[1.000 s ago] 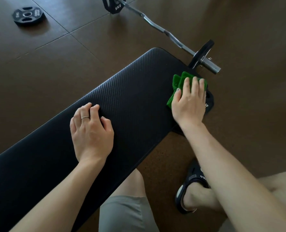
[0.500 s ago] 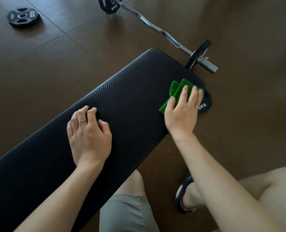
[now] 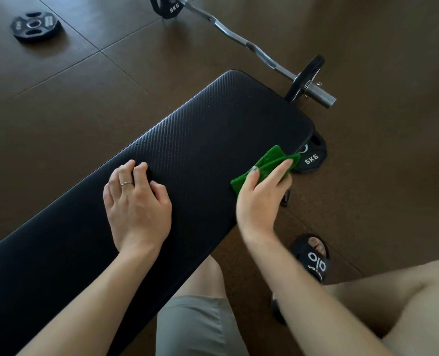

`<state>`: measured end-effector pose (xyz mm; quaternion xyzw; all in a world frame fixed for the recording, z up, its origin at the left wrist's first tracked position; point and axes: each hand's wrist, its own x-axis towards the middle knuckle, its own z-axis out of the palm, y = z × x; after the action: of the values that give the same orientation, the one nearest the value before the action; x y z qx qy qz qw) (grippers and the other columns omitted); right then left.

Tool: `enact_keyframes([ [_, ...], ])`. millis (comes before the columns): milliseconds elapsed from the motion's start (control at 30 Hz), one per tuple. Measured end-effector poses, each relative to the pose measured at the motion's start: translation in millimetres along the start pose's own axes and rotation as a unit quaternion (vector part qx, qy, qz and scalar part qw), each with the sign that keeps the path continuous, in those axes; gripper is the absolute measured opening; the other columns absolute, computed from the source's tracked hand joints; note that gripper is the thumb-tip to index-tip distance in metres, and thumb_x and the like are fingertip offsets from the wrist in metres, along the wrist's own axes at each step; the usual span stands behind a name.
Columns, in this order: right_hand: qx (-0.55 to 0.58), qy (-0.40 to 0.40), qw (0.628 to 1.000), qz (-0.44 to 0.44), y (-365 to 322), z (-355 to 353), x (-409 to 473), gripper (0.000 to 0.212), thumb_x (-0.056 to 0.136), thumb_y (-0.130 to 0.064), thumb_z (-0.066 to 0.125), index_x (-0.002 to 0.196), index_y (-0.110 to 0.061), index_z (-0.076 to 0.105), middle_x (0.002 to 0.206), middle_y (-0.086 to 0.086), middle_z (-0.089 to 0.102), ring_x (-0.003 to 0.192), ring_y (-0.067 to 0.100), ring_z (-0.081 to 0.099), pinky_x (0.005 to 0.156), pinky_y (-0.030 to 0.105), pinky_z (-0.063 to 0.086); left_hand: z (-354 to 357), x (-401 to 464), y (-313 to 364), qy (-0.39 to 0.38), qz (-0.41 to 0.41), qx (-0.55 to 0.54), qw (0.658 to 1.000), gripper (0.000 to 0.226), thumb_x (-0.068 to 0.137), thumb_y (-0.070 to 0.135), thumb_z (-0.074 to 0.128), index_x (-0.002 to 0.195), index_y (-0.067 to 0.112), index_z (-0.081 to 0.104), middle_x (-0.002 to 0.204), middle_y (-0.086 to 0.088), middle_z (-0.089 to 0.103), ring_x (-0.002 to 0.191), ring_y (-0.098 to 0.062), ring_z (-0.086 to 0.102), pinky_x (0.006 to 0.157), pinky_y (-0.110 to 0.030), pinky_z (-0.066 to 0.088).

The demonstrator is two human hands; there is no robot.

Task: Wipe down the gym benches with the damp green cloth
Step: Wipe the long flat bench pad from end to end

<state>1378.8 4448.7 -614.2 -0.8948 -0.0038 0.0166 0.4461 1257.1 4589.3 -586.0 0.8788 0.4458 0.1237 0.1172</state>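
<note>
Wiping near the counter's (image 3: 200, 140) 3 o'clock edge, my right hand (image 3: 262, 199) presses flat fingers on the green cloth (image 3: 269, 163); left hand (image 3: 138, 204) braces, loosely curled, empty. I judge most still unwiped.

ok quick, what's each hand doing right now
Left hand: rests on the bench, fingers loosely curled, holding nothing.
Right hand: straight fingers press the green cloth at the bench's near edge.

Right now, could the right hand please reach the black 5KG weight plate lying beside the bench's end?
Probably yes: the right hand, pressing the green cloth, lies beside the black 5KG weight plate, with only open floor between.
</note>
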Motion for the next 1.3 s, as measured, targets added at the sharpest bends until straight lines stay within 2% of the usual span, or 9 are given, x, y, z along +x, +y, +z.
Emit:
enact_keyframes([
  [167, -0.107, 0.020, 0.993, 0.055, -10.5, -16.7, 107.6, 0.067, 0.111, -0.034, 0.031, 0.163, -0.005, 0.001, 0.165, 0.030, 0.007, 0.153, 0.041, 0.013, 0.123, 0.047, 0.024, 1.4, 0.0, -0.9, 0.007, 0.002, -0.006, 1.000, 0.041, 0.101, 0.025, 0.046, 0.140, 0.013, 0.050, 0.151, -0.009, 0.045, 0.146, -0.029, 0.033, 0.124, -0.050, 0.019],
  [300, -0.167, 0.013, 0.985, -0.031, -5.8, -10.3, 68.2, 0.066, 0.109, -0.038, 0.029, 0.162, -0.001, 0.012, 0.165, 0.032, 0.002, 0.155, 0.047, 0.001, 0.126, 0.055, 0.014, 0.6, 0.4, -1.4, 0.007, 0.000, -0.008, 1.000, 0.042, 0.101, 0.026, 0.046, 0.141, 0.011, 0.051, 0.151, -0.010, 0.045, 0.146, -0.029, 0.033, 0.124, -0.050, 0.020],
  [433, -0.261, -0.054, 0.952, -0.152, -0.8, -17.4, -30.0, 0.066, 0.107, -0.042, 0.028, 0.161, -0.004, 0.019, 0.168, 0.026, 0.004, 0.156, 0.041, -0.003, 0.127, 0.052, 0.011, 1.9, -0.5, -0.1, 0.003, -0.001, -0.001, 1.000, 0.042, 0.102, 0.026, 0.046, 0.141, 0.011, 0.051, 0.151, -0.009, 0.044, 0.146, -0.028, 0.032, 0.124, -0.049, 0.020],
  [533, -0.338, -0.117, 0.902, -0.242, -4.9, -28.3, 1.4, 0.068, 0.105, -0.049, 0.023, 0.163, -0.013, 0.020, 0.170, 0.016, 0.011, 0.158, 0.031, 0.000, 0.128, 0.051, 0.006, 0.4, 0.6, 0.0, 0.003, -0.001, -0.004, 1.000, 0.042, 0.102, 0.025, 0.047, 0.142, 0.011, 0.051, 0.151, -0.009, 0.045, 0.146, -0.028, 0.032, 0.125, -0.049, 0.020],
  [667, -0.411, -0.111, 0.880, -0.212, -31.4, -20.6, 101.2, 0.072, 0.103, -0.053, 0.017, 0.164, -0.012, 0.014, 0.171, 0.016, 0.010, 0.158, 0.029, 0.003, 0.128, 0.051, 0.003, 0.3, 0.9, -0.4, 0.005, -0.005, -0.003, 1.000, 0.043, 0.101, 0.027, 0.046, 0.141, 0.013, 0.052, 0.151, -0.007, 0.045, 0.146, -0.027, 0.033, 0.124, -0.048, 0.020],
  [800, -0.417, -0.117, 0.869, -0.239, -44.0, -3.2, 89.7, 0.069, 0.105, -0.047, 0.009, 0.163, -0.009, 0.010, 0.171, 0.016, 0.007, 0.159, 0.029, 0.003, 0.128, 0.049, 0.003, 0.0, 1.4, 0.0, 0.002, -0.006, 0.000, 1.000, 0.043, 0.101, 0.027, 0.046, 0.141, 0.013, 0.052, 0.151, -0.007, 0.045, 0.146, -0.028, 0.033, 0.124, -0.048, 0.021],
  [967, -0.362, -0.230, 0.786, -0.445, -34.1, -7.0, 0.8, 0.061, 0.107, -0.040, 0.013, 0.162, -0.014, 0.018, 0.170, 0.009, 0.012, 0.159, 0.023, 0.008, 0.129, 0.046, 0.009, -0.1, 0.3, 1.5, 0.003, 0.001, 0.013, 1.000, 0.044, 0.101, 0.026, 0.046, 0.142, 0.013, 0.051, 0.152, -0.009, 0.045, 0.146, -0.029, 0.035, 0.123, -0.049, 0.024],
  [1067, -0.361, -0.279, 0.737, -0.499, -39.2, -5.4, 38.5, 0.060, 0.106, -0.041, 0.014, 0.163, -0.022, 0.017, 0.171, 0.002, 0.012, 0.158, 0.018, 0.008, 0.129, 0.042, 0.008, 0.4, 0.0, 1.6, 0.004, 0.000, 0.014, 1.000, 0.044, 0.101, 0.026, 0.046, 0.142, 0.013, 0.051, 0.152, -0.009, 0.046, 0.146, -0.029, 0.035, 0.124, -0.049, 0.023],
  [1300, -0.403, -0.207, 0.814, -0.364, -86.5, 49.2, 124.5, 0.060, 0.107, -0.039, 0.014, 0.164, -0.020, 0.014, 0.172, 0.001, 0.009, 0.158, 0.019, 0.006, 0.128, 0.043, 0.002, 1.5, 0.7, 0.8, 0.012, -0.001, 0.008, 1.000, 0.044, 0.101, 0.028, 0.045, 0.142, 0.013, 0.051, 0.151, -0.008, 0.047, 0.145, -0.028, 0.037, 0.124, -0.048, 0.025],
])
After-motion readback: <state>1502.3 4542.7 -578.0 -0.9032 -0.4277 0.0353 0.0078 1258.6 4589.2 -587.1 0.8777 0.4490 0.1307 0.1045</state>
